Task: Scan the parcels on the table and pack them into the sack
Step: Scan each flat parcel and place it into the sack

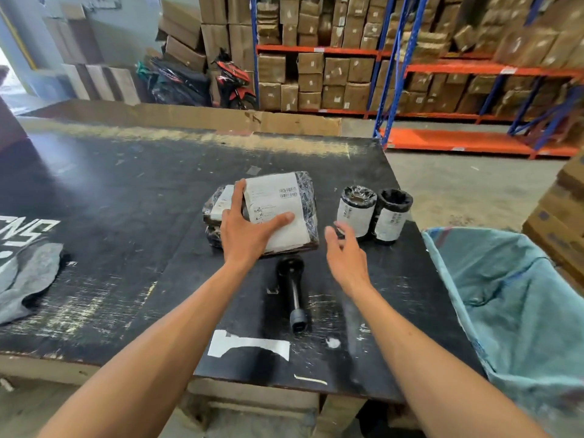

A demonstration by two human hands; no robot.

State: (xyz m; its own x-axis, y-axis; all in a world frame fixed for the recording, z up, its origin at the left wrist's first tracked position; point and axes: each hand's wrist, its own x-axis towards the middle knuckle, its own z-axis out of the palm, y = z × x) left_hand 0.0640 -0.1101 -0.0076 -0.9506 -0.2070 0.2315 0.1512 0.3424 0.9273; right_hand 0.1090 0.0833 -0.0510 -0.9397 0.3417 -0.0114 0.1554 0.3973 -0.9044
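A flat parcel (284, 200) in black wrap with a white barcode label lies mid-table, partly on top of a second wrapped parcel (215, 203). My left hand (249, 229) rests spread on the top parcel, thumb on the label. My right hand (347, 251) hovers open just right of it, fingers apart, holding nothing. Two upright cylindrical parcels (357, 210) (392, 216) with white labels stand to the right. A black handheld scanner (294, 289) lies on the table between my forearms. The blue-green sack (512, 295) hangs open beside the table's right edge.
The black tabletop (126, 191) is scuffed, with a grey cloth (28, 276) at the left edge and a cardboard sheet (202, 116) along the back. Blue-and-orange shelving (410, 71) with boxes stands behind. Stacked cartons (565, 216) sit at the far right.
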